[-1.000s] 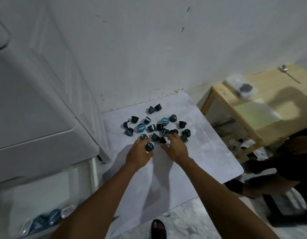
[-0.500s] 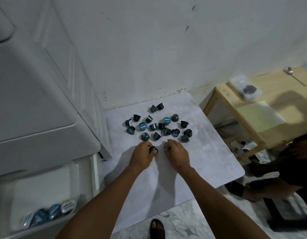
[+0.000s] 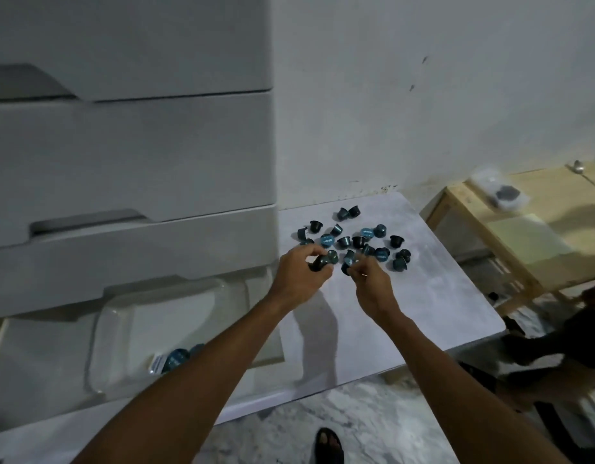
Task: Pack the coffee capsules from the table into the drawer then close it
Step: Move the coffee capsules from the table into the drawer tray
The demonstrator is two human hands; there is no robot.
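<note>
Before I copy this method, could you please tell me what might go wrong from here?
The left hand grips dark teal coffee capsules together; one might slip before reaching the open white drawer. The right hand, pinching more beside the loose pile, could scatter some across the pale marbled table.

Both bare forearms stretch forward, hands close together. The left hand (image 3: 300,275) curls round capsules (image 3: 323,261); the right hand (image 3: 370,283) pinches one capsule (image 3: 347,268) at its fingertips.
</note>
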